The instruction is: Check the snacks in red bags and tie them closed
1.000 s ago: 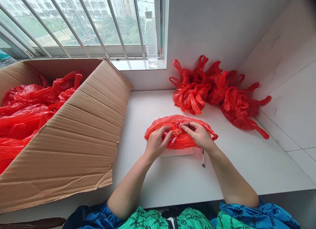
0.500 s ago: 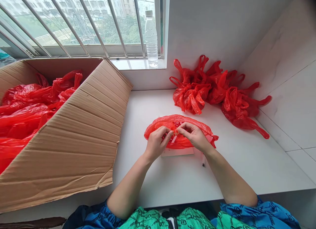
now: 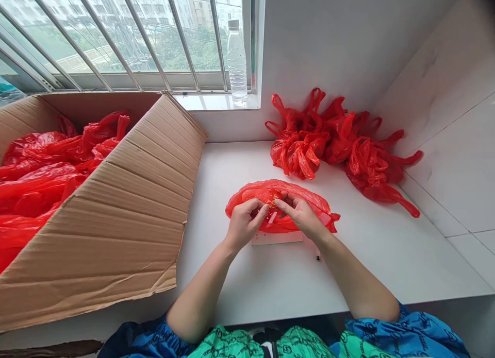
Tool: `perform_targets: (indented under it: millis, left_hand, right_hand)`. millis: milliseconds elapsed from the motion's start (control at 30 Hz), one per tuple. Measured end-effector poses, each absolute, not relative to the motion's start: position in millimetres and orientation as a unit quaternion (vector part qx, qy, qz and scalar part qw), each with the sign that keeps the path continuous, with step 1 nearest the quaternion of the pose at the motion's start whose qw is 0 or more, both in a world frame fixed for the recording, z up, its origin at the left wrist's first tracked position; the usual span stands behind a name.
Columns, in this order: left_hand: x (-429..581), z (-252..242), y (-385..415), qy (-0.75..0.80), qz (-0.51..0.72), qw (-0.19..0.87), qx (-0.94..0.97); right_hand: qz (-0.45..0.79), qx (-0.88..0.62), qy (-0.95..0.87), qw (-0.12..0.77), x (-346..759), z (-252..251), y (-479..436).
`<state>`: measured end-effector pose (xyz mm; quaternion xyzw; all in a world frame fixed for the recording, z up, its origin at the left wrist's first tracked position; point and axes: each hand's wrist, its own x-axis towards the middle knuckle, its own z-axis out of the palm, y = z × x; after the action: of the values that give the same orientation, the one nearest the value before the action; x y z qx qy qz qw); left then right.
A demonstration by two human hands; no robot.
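A red plastic bag (image 3: 255, 190) lies spread on the white table in front of me, with small red and gold bits showing in its middle. My left hand (image 3: 244, 223) is over the bag's near left part, thumb and forefinger pinched together; what they hold is too small to make out. Opposite it, my right hand (image 3: 303, 218) pinches a small gold-coloured piece (image 3: 274, 199) between thumb and fingertips. Under the bag's near edge sticks out a pale flat card or pad (image 3: 276, 238). Beside my right wrist shows the dark tip of a pen (image 3: 317, 257).
A large cardboard box (image 3: 116, 208) full of red plastic bags (image 3: 42, 177) stands at the left. Several knotted red bags (image 3: 340, 139) are heaped against the back wall. On the windowsill, a clear water bottle (image 3: 237, 64) stands before the barred window.
My right hand has shifted slightly left and its fingers have turned, bringing the gold-coloured piece into clearer view. My left hand stays almost where it was. The bag has hardly moved.
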<state>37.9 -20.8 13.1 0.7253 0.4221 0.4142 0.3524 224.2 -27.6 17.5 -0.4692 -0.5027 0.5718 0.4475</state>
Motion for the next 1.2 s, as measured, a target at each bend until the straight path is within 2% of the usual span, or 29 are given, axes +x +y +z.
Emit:
perform_targets:
  millis: [167, 267, 467, 667, 967, 1200]
  left_hand:
    - [35.8, 15.2, -20.6, 0.416, 0.352, 0.317, 0.776]
    - [32.1, 18.3, -17.8, 0.450, 0.380, 0.326, 0.739]
    - [32.3, 16.8, -15.9, 0.423, 0.412, 0.413, 0.693]
    - [35.4, 16.5, -16.3, 0.451, 0.481, 0.386, 0.645]
    - [37.7, 21.4, -19.2, 0.437, 0.487, 0.449, 0.608]
    - [33.9, 18.0, -15.8, 0.419, 0.471, 0.403, 0.663]
  right_hand:
    - [0.555, -0.448, -0.546, 0.440, 226.7, 19.1, -28.4]
    - [0.542, -0.433, -0.586, 0.419, 227.8, 22.1, -30.2]
    - [0.553, -0.448, -0.564, 0.418, 227.7, 22.8, -30.6]
    - [0.535, -0.440, -0.581, 0.427, 225.7, 21.1, -29.7]
    - [0.508, -0.421, -0.587, 0.470, 222.4, 20.9, -31.3]
    - [0.418, -0.458, -0.638, 0.457, 225.5, 18.4, -31.0]
